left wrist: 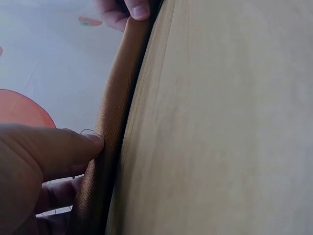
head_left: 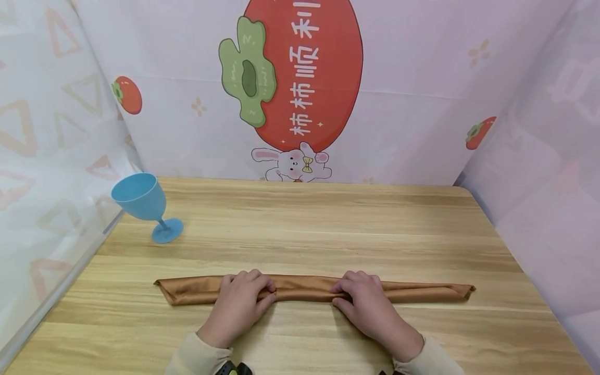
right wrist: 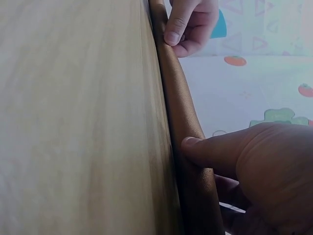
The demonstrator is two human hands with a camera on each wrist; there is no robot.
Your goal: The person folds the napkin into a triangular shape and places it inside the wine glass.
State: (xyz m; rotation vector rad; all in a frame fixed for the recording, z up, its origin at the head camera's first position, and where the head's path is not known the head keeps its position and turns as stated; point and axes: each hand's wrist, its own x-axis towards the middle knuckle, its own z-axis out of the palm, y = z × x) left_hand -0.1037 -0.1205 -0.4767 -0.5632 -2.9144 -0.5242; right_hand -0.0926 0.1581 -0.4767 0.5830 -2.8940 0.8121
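A brown satiny cloth (head_left: 302,288), folded or rolled into a long narrow strip, lies across the table from left to right. Left of its middle, my left hand (head_left: 245,298) pinches it, thumb on the near edge and fingers over the top. My right hand (head_left: 367,302) holds it the same way, right of the middle. In the left wrist view the thumb presses the rounded near side of the cloth (left wrist: 113,103). The right wrist view shows the other thumb against the cloth (right wrist: 178,93). Both fingertips behind the strip are partly hidden.
A blue plastic goblet (head_left: 142,200) stands at the table's back left. The wood-grain table (head_left: 319,229) meets a printed backdrop (head_left: 403,130) at the back, with patterned sheets along both sides. A dark watch or strap (head_left: 234,369) shows at the left cuff.
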